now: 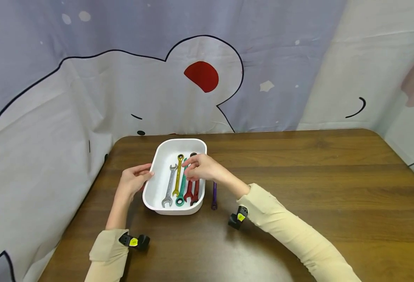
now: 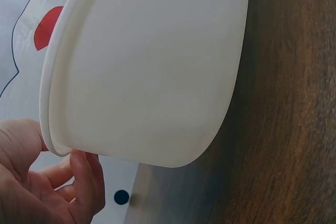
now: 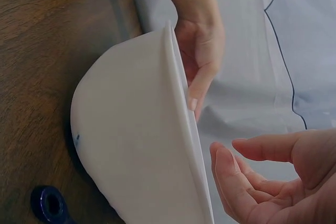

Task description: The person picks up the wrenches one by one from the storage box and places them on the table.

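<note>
We are putting wrenches into the white tray (image 1: 164,154), and we judge the job nearly finished. Inside the tray lie a silver wrench (image 1: 169,187), a yellow wrench (image 1: 177,176), a green wrench (image 1: 181,190) and, at the right side, a red wrench (image 1: 189,190) with a darker red wrench (image 1: 195,192) touching it; all five run lengthwise, side by side, heads toward the near and far ends. One purple wrench (image 1: 214,196) is left outside, flat on the wooden table (image 1: 298,176) just beside the tray's right wall, parallel to the others; its ring end shows as a dark blue-purple loop at the tray's foot in the right wrist view (image 3: 49,203). Our left hand (image 1: 134,180) rests against the tray's left rim, fingers fairly straight and lightly laid on the edge rather than clenched; the left wrist view shows the fingertips (image 2: 86,182) at the rim with the palm open, steadying the tray. Our right hand (image 1: 201,167) hovers over the tray's right half, above the red pair, fingers loosely curved and parted; the right wrist view shows an empty palm (image 3: 268,182), so it has hold of nothing. What is left, as we read it, is the purple one: it lies close to the right hand. Behind the table hangs a cartoon-printed cloth backdrop (image 1: 122,78).
</note>
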Tool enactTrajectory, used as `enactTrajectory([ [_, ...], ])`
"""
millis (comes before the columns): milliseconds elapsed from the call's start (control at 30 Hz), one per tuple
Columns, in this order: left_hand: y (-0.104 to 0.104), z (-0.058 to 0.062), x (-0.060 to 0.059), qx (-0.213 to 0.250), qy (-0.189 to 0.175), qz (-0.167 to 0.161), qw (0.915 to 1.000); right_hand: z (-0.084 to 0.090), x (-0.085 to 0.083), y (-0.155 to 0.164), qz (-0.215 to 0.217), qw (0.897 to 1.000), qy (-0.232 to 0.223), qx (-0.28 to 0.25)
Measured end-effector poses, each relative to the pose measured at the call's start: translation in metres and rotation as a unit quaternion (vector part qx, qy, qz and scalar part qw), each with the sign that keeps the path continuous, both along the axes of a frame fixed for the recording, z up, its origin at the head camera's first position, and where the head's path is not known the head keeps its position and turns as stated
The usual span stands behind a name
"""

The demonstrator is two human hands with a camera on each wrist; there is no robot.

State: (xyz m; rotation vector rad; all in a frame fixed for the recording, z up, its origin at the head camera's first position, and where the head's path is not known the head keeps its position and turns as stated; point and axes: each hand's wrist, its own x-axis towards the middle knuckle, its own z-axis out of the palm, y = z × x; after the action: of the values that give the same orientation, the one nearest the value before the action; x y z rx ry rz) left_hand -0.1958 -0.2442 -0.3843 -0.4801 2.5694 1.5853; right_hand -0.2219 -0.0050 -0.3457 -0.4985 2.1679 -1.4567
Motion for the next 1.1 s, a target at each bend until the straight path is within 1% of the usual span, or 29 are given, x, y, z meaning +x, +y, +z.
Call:
enactTrajectory([
  [233,0.001,0.001,0.001,0.000,0.001,-0.001,1.0000,-0.003,0.000,-0.005,-0.004,1.000,-0.017,-0.001],
  [400,0.000,0.001,0.000,-0.001,0.003,-0.002,1.0000,-0.003,0.001,-0.008,-0.001,1.000,-0.019,0.002],
  [567,0.001,0.001,0.001,-0.003,0.001,0.006,1.0000,-0.004,0.001,-0.012,0.003,1.000,-0.016,0.009],
  [800,0.003,0.002,0.003,0.000,-0.001,0.008,1.0000,-0.007,0.001,-0.017,-0.002,1.000,-0.021,0.012],
  [900,0.003,0.002,0.003,0.002,0.000,0.010,0.9999,-0.007,0.000,-0.019,-0.002,1.000,-0.017,0.012],
  [1100,0.002,0.003,0.003,0.012,0.006,0.003,0.9999,-0.009,0.000,-0.022,0.006,1.000,0.001,0.021],
])
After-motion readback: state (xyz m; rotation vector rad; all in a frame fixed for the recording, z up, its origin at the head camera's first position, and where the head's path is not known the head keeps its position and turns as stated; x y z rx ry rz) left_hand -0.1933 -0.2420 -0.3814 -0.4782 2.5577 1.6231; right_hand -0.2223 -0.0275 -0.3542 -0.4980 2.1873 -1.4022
